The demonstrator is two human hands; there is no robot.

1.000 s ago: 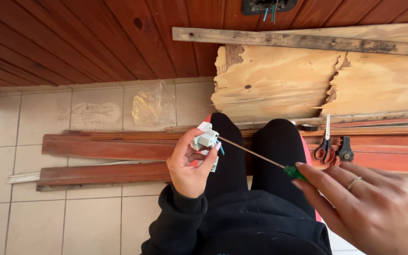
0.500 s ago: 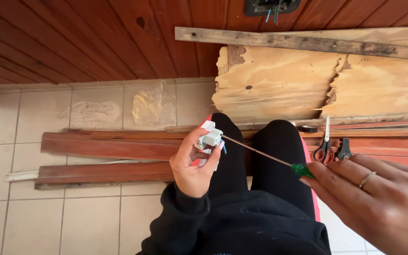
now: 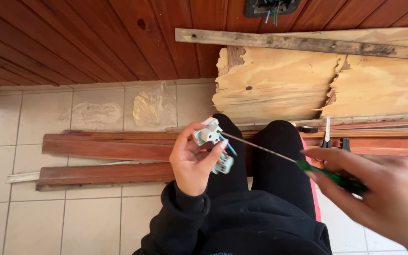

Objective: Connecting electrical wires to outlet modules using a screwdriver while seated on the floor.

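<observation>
Between left hand (image 3: 192, 160) fingers: switch (image 3: 209, 134)

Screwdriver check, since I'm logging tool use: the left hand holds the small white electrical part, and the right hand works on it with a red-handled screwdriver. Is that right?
Not quite. In the head view the screwdriver has a green handle, not red. The rest holds: the left hand holds the small white electrical part, and the right hand points the screwdriver's tip at it.

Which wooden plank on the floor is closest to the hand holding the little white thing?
The lower reddish-brown plank. It runs right up beside the left hand; the reddish plank above it and the pale plywood pieces lie farther away.
</observation>
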